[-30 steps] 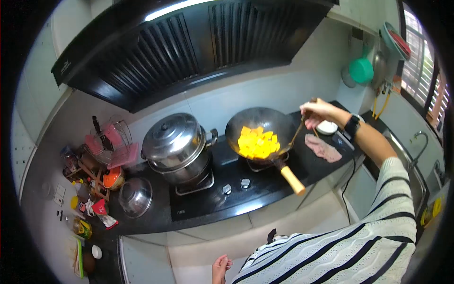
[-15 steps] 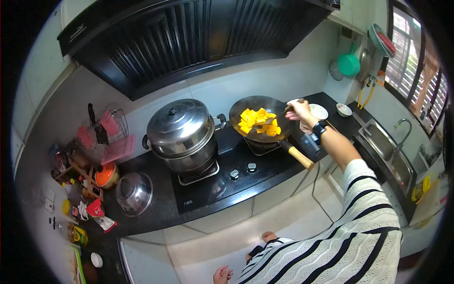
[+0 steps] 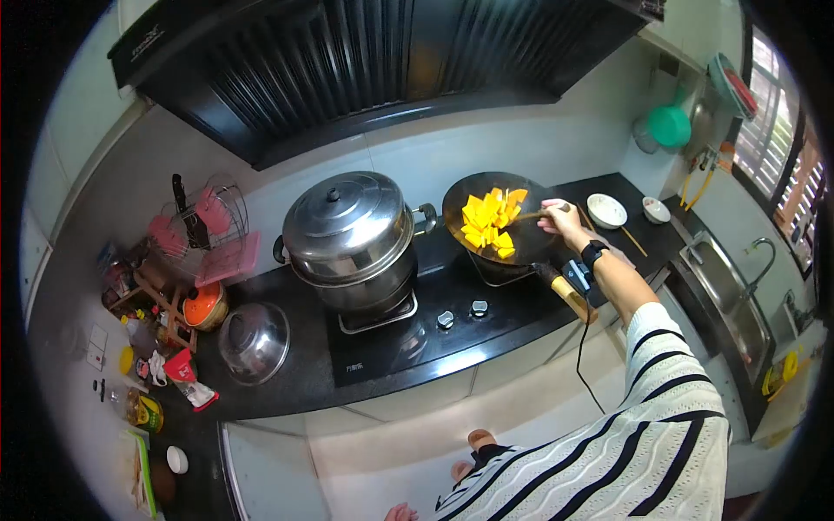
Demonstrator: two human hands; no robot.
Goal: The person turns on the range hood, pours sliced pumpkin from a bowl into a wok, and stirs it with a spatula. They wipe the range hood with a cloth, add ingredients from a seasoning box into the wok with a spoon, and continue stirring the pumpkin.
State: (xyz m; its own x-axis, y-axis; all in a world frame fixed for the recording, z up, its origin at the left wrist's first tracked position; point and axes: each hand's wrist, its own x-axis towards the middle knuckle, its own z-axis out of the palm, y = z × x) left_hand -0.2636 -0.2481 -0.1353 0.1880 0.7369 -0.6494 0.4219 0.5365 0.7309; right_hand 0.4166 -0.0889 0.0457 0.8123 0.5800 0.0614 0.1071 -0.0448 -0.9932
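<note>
Leaning toward the wok, my right hand [image 3: 556, 220] is closed round the handle of a spatula [image 3: 528, 215]. The spatula's blade is among yellow-orange pumpkin chunks [image 3: 488, 213], which hide part of it. The chunks lie in a dark wok [image 3: 537, 247] on the right burner; its wooden handle [image 3: 573, 300] points toward me. At the bottom edge, my left hand [image 3: 401, 512] hangs low over the floor, partly cut off. Its fingers are loosely apart and nothing shows in them.
A large lidded steamer pot [image 3: 346, 227] stands on the left burner. Left of it lies a metal lid [image 3: 254, 344]. White bowls [image 3: 606, 211] and chopsticks [image 3: 634, 241] are right of the wok, before the sink [image 3: 738, 326]. The range hood [image 3: 365, 69] hangs above.
My right hand has lowered and turned, bringing the spatula nearer level. The pumpkin chunks have shifted and been turned over in the wok. The whole view has moved slightly.
</note>
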